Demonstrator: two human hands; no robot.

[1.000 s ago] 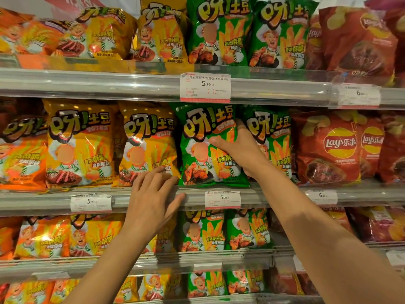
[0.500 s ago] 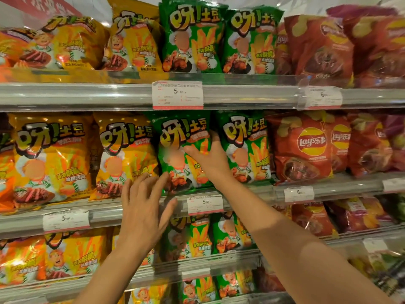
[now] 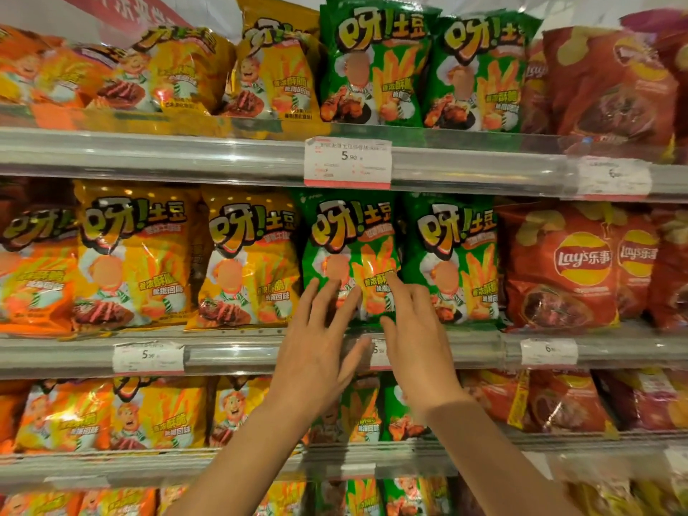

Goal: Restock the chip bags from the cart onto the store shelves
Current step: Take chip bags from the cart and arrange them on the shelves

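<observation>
Both hands, the left hand (image 3: 316,351) and right hand (image 3: 413,340), lie flat with straight fingers on the glossy green foil chip bag (image 3: 350,255), standing on the metal middle shelf (image 3: 238,353) at twelve o'clock. This looks like straightening a shelved bag. Next likely calls for another bag from the cart, unseen here.

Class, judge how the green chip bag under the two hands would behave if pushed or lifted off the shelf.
The green chip bag looks puffed and crinkled, so it probably dents under the left hand and right hand. Likely light for its size. Its glossy film may slip, and standing upright it could tip.
</observation>
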